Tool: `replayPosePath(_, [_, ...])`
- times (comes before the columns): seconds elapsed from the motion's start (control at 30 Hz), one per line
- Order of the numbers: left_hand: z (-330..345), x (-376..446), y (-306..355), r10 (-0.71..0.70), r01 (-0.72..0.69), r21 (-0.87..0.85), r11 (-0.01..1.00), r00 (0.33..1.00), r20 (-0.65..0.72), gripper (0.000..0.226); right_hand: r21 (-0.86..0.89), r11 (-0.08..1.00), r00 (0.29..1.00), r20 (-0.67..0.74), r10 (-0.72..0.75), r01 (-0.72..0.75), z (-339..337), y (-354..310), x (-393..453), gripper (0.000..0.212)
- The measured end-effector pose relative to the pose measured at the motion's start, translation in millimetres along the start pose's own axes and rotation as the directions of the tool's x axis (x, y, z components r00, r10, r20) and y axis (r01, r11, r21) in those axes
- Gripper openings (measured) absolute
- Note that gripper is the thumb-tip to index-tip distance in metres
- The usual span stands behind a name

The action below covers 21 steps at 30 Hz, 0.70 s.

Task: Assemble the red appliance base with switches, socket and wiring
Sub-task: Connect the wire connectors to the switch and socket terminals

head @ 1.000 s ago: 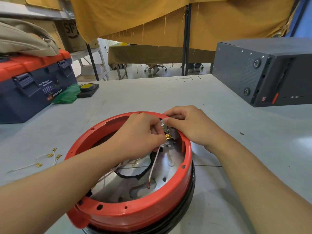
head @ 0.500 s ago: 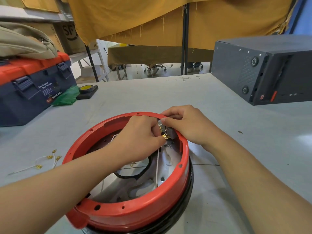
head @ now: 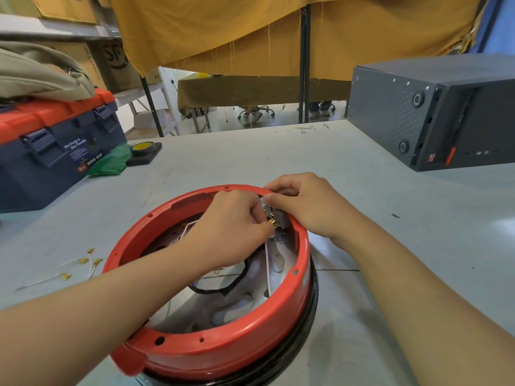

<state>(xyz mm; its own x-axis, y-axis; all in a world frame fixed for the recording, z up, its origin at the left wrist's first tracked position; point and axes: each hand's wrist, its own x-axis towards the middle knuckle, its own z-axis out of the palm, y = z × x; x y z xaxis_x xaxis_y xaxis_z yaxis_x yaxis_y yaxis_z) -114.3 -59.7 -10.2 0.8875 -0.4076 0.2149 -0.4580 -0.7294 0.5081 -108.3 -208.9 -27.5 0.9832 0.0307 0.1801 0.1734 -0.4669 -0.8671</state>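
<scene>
Both hands meet at the far rim of the red base (head: pixel 223 349), which sits on the grey table (head: pixel 362 162) right in front of the person. The right hand (head: pixel 309 207) curls over the rim and grips a small grey switch (head: pixel 278 218) set inside it. The left hand (head: pixel 231 229) pinches what looks like a brass terminal (head: pixel 271 223) against the switch, a white wire (head: pixel 267 263) trailing down into the base. Spare wires (head: pixel 80 264) lie to the left.

Base (head: pixel 223 349) before (on table (head: pixel 390 274)), toolbox (head: pixel 50 151) behind left; case (head: pixel 434 115) behind right
</scene>
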Motion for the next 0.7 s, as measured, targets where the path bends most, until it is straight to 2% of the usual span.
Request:
replayPosePath(0.43, [3,6,-5,0.018,-0.019,-0.051,0.999,1.0,-0.018,0.009,-0.033,0.999,1.0,-0.008,-0.011,0.011,0,-3,-3,0.016])
replayPosePath(0.57, [-5,9,-8,0.001,0.015,-0.136,0.991,0.993,0.117,0.006,-0.046,0.999,1.0,0.002,-0.009,0.009,0,-3,-2,0.017])
replayPosePath(0.7, [-17,6,-16,0.039,0.014,-0.218,0.976,0.971,0.238,0.013,-0.035,0.999,1.0,0.015,-0.008,0.008,-2,-1,-1,0.017])
